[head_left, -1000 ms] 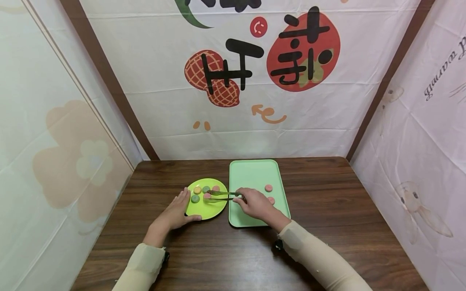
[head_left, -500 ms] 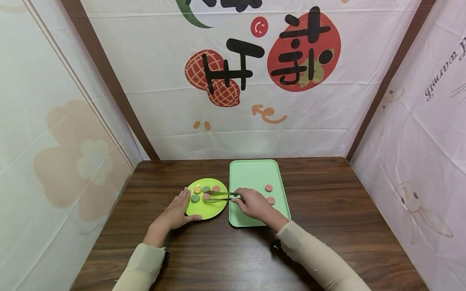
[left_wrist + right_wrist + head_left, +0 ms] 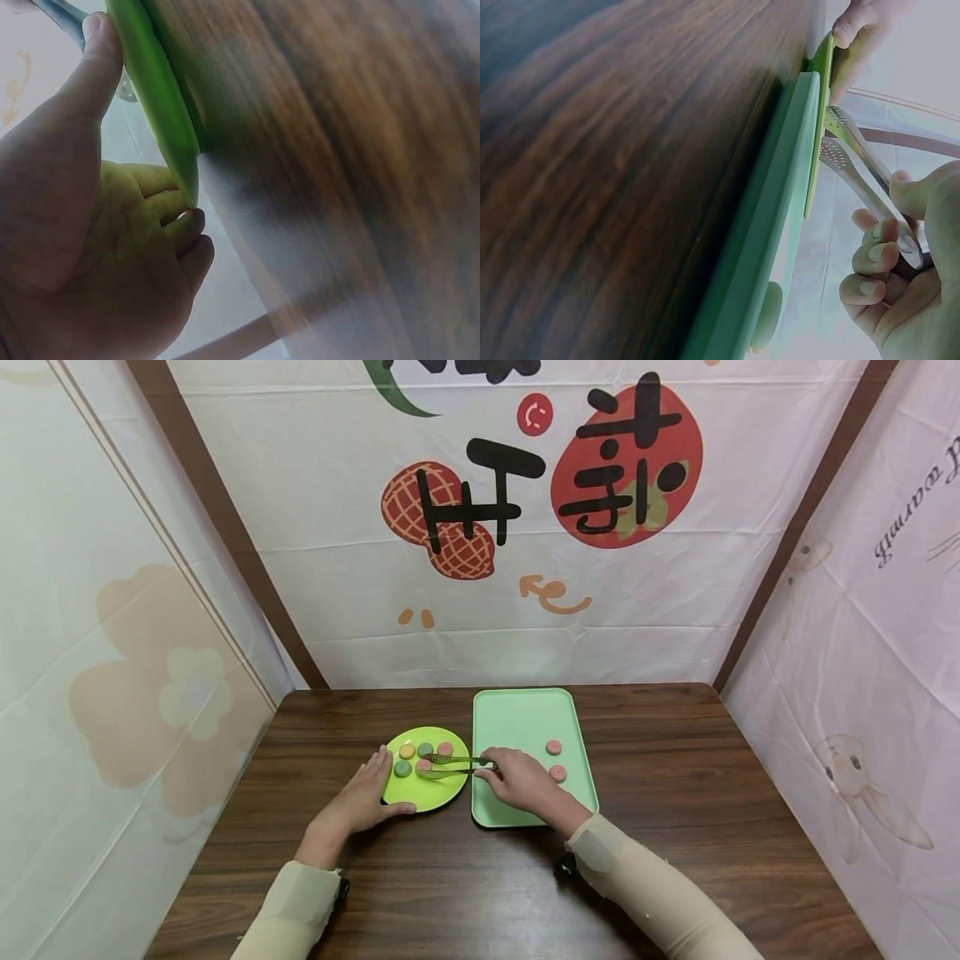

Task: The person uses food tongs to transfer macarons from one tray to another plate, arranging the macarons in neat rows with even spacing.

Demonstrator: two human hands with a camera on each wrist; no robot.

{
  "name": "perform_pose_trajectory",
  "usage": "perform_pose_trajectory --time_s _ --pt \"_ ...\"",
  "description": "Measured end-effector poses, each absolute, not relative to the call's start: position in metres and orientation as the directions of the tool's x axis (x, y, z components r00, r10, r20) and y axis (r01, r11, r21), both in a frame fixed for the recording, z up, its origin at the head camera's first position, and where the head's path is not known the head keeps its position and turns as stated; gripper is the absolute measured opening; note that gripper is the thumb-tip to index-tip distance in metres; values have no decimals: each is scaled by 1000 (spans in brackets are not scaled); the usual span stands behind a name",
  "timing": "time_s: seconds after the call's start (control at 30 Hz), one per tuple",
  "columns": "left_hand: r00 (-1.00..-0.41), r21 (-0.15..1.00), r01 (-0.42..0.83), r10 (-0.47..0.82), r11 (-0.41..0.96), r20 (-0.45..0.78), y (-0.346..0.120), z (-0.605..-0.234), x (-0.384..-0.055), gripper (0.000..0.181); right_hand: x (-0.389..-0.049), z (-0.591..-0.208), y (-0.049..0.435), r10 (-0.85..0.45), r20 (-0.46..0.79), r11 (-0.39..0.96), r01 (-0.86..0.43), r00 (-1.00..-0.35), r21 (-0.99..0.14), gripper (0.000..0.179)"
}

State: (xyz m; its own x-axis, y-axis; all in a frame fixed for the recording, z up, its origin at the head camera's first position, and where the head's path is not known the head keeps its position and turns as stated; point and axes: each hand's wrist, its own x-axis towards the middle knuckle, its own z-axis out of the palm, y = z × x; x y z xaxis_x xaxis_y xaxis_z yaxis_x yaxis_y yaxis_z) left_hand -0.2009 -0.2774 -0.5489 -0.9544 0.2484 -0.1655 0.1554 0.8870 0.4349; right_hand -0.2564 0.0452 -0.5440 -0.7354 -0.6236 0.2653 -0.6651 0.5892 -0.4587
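Observation:
My right hand (image 3: 521, 779) grips a pair of metal tongs (image 3: 875, 196) with perforated ends, held over the green tray and reaching left. The tips of the tongs lie over the yellow-green plate (image 3: 420, 795), on either side of a pink round cookie-like disc (image 3: 423, 765). Beside it on the plate are another pink disc (image 3: 445, 749), a yellow disc (image 3: 407, 751) and two green discs (image 3: 402, 768). Spread along the plate's left rim, my left hand (image 3: 362, 795) touches it with straight fingers and thumb, the thumb at the near edge (image 3: 94, 64).
Right of the plate lies a mint-green tray (image 3: 521, 714), its left edge close to the plate's rim. On the tray's right side are two pink discs (image 3: 553, 747). The brown wooden table (image 3: 660, 793) extends around both; printed cloth walls stand behind and at the sides.
My right hand and the tongs have shifted slightly left, and the pink disc at their tips has moved a little left on the plate. The left hand has stayed put.

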Motion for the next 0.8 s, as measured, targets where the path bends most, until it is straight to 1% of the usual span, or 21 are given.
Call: perform_pose_trajectory --time_s 0.33,0.53,0.8 --pt "-954 435 161 253 886 -162 -277 -546 -200 119 -257 -545 44 -624 248 596 -657 -741 -462 21" --pt "-954 436 157 251 886 -167 -277 -545 -200 118 -256 -544 43 -622 239 607 -651 -746 -456 26" --pt "-953 440 150 248 885 -174 -277 -546 -199 120 -255 -542 43 -617 233 596 -640 -752 -485 28"
